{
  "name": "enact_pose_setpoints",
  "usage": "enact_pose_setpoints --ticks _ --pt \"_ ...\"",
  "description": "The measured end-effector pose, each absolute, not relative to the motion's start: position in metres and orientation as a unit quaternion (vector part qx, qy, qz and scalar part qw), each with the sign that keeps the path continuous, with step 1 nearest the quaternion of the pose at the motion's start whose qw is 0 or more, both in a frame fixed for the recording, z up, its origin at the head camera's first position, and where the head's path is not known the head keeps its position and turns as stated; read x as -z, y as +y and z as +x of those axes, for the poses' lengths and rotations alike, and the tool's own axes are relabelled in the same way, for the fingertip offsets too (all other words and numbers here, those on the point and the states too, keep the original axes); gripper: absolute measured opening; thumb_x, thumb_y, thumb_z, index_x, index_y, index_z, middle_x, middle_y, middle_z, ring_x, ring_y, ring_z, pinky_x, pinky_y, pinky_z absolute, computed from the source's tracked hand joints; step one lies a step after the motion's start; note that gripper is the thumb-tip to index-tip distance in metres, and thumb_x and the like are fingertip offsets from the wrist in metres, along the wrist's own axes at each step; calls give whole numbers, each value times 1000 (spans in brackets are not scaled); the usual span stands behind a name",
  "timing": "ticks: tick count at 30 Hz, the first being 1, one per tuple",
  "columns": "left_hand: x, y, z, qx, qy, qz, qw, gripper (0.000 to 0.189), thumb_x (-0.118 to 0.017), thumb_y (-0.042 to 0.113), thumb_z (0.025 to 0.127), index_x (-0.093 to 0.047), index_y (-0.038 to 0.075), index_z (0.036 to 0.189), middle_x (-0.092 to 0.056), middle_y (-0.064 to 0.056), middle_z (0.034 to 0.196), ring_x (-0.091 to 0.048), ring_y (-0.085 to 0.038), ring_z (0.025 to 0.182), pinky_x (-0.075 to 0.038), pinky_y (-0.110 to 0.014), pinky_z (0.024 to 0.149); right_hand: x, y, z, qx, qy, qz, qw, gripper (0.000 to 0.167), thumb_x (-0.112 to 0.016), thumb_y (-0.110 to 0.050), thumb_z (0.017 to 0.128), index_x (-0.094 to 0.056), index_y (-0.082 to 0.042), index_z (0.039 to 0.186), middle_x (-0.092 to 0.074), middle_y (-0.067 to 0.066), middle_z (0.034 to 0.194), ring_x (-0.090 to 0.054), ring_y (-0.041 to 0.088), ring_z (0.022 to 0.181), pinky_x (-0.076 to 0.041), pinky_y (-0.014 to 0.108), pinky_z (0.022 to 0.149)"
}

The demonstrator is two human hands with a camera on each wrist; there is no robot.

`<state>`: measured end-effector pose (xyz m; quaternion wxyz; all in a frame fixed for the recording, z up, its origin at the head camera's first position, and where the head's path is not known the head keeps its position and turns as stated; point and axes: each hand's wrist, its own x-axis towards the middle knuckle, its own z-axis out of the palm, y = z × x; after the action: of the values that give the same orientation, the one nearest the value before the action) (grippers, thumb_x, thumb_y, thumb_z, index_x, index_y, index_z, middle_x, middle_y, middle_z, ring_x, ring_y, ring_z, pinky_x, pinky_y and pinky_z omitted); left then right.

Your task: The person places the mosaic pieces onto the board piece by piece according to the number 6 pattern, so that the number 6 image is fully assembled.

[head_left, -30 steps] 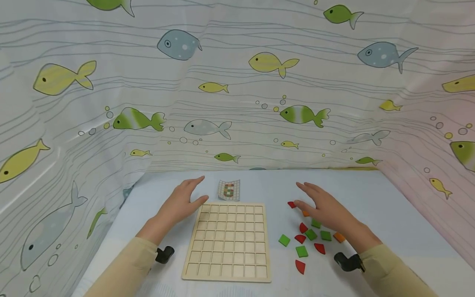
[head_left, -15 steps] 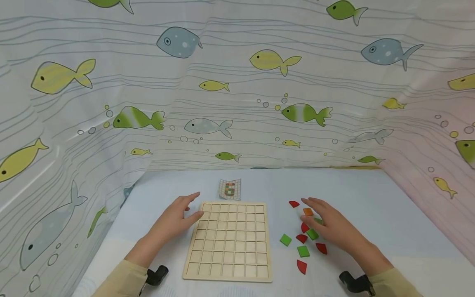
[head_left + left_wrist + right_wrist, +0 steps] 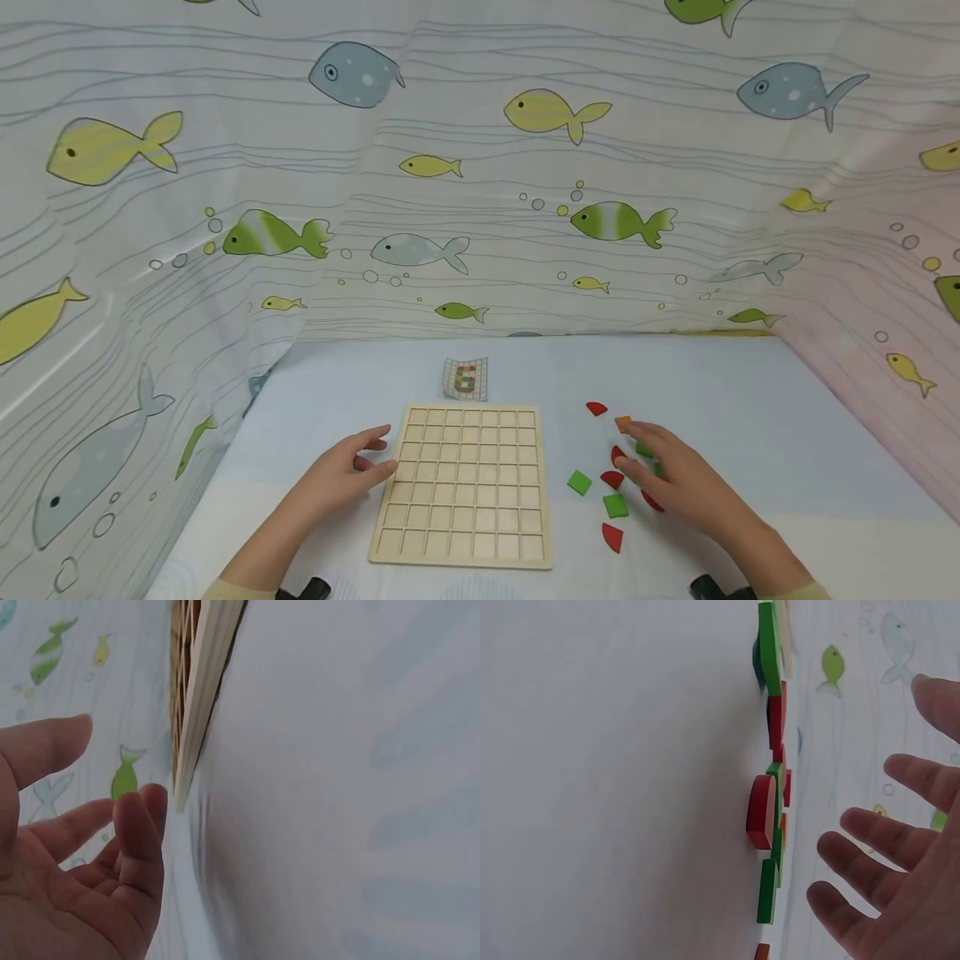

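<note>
A pale wooden grid board point(image 3: 468, 483) lies on the table, its squares bare. My left hand point(image 3: 337, 475) is at the board's left edge with loosely bent fingers and holds nothing; in the left wrist view thumb and fingers stand apart. Above the scattered pieces on the right hovers my right hand point(image 3: 686, 479), fingers relaxed and spread, with nothing held. Beneath and beside it are red quarter-round pieces point(image 3: 612, 537), green square tiles point(image 3: 616, 505) and an orange piece point(image 3: 623, 423). The hand hides part of the pile; in the right wrist view the pieces lie apart from the fingers.
A small card point(image 3: 465, 379) with a coloured grid pattern lies behind the board. A fish-print cloth point(image 3: 420, 208) rises at the back and sides of the pale table point(image 3: 750, 400). Another green tile point(image 3: 579, 482) lies between board and pile.
Both hands have moved down and closer to the front, the left alongside the board's edge, the right lower over the pieces. The view has tilted slightly. The board and visible pieces appear unmoved.
</note>
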<state>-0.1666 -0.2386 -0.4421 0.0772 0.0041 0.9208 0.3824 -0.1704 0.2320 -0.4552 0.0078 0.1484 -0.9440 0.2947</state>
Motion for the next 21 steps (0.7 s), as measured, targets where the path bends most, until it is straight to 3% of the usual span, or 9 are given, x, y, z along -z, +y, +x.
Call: enact_pose_setpoints --ticks 9,14,21 --pt "450 -241 -147 -415 902 17 116 63 -81 26 83 -57 14 140 -62 0 122 -60 -13 86 -47 -30 71 463 237 -165 -302 -940 157 15 59 -63 -52 94 -54 -21 143 -51 1 142 -46 31 131 -41 57 98" --pt "450 -244 -139 -416 899 39 129 60 -81 24 82 -59 12 137 -61 -1 108 -59 -15 84 -46 -27 70 469 237 -166 -292 -937 187 27 48 -71 -38 92 -61 -20 136 -55 -6 136 -51 24 127 -45 50 97" --pt "455 -246 -136 -404 904 59 130 61 -81 22 82 -58 8 138 -56 0 115 -58 -9 86 -46 -25 70 473 235 -168 -266 -933 230 72 38 -78 -16 87 -70 -21 124 -61 -11 126 -57 18 118 -49 45 92"
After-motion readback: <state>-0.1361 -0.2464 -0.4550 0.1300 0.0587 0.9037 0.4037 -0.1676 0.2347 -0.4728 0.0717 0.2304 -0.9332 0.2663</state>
